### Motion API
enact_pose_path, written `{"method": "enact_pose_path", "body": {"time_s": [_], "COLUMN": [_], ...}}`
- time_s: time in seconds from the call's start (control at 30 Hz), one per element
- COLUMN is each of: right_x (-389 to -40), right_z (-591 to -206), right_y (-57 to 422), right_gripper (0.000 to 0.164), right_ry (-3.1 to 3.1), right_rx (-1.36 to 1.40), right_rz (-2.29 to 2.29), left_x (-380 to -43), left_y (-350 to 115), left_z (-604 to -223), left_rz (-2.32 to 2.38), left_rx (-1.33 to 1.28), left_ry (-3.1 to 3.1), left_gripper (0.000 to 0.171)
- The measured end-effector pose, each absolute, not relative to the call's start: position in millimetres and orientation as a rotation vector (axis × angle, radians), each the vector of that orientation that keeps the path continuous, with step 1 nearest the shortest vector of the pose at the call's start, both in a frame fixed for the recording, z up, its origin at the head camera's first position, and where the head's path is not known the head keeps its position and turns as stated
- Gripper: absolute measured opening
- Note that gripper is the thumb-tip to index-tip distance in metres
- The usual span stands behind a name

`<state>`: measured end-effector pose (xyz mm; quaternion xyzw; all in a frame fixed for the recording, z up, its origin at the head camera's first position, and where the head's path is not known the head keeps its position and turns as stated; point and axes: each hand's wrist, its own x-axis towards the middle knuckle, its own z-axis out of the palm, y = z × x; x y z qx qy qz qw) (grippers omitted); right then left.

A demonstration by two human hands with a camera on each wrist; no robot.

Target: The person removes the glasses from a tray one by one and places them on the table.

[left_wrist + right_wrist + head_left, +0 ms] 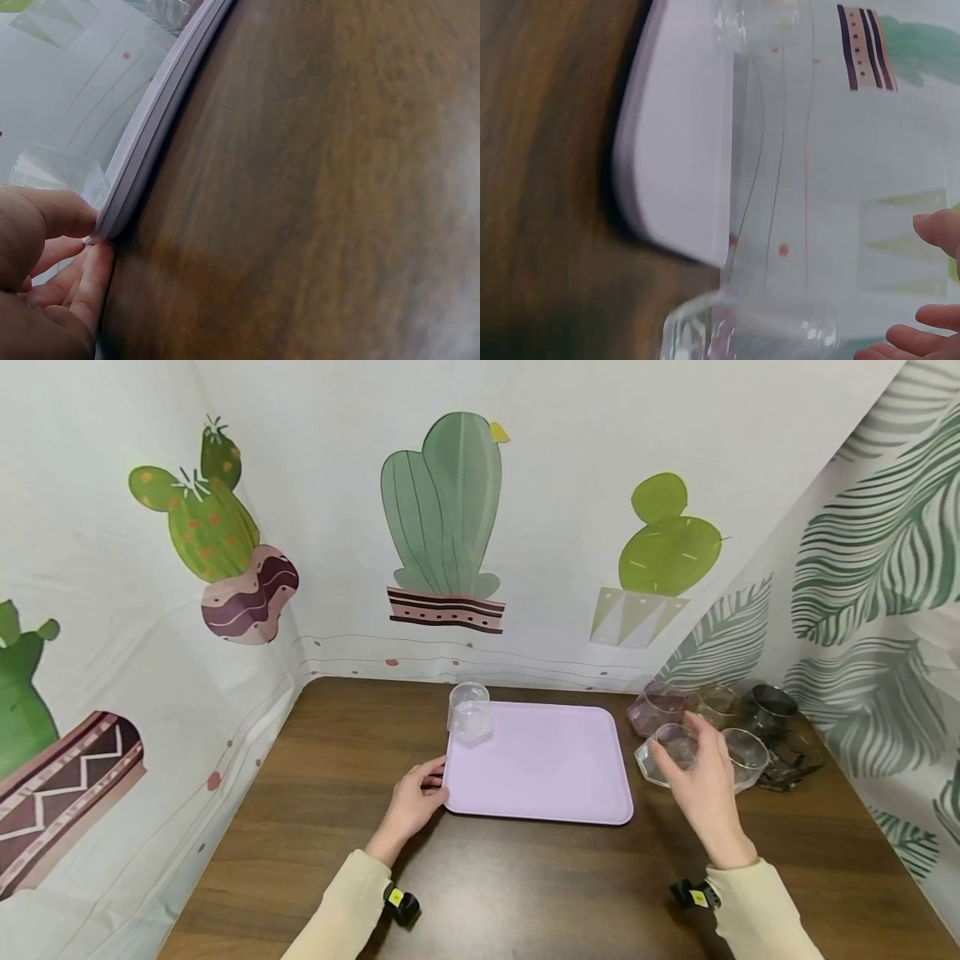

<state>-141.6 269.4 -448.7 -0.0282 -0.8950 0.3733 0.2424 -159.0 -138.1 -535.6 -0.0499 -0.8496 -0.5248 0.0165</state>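
A light purple tray [540,764] lies flat on the table. At its left edge my left hand [417,793] pinches the rim between thumb and fingers; the left wrist view shows the thumb [71,212] against the tray's corner. A clear glass [471,723] with a faceted base stands at the tray's far left corner. My right hand [705,777] is over a clear glass [651,762] right of the tray, thumb and fingers spread apart. In the right wrist view, that hand's fingers [919,341] hold nothing, and a clear glass [780,330] appears below the tray.
Around the right hand stand a purple glass [651,710], an amber glass [717,700], a dark grey glass [771,710], another clear glass [748,756] and a dark see-through glass [791,768]. The wooden table [495,885] meets a cactus-print cloth [555,527] behind.
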Motion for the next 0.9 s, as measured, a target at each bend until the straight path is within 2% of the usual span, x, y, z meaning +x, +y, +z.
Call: {"method": "enact_pose_path", "body": {"time_s": [0.33,0.9], "right_x": [-156,-196], "right_z": [-443,-446], "right_y": [234,183], "right_gripper": [0.068,0.075], "right_ry": [-2.447,-2.575], "right_rx": [0.075,0.289], "right_rz": [1.071,1.303], "left_x": [-158,-157], "left_y": [-139,-139], "left_z": [-536,-536], "left_rz": [-1.651,-1.673], "left_rx": [-0.166,-0.169], "left_ry": [-2.624,-2.615], "left_gripper": [0.053,0.053]}}
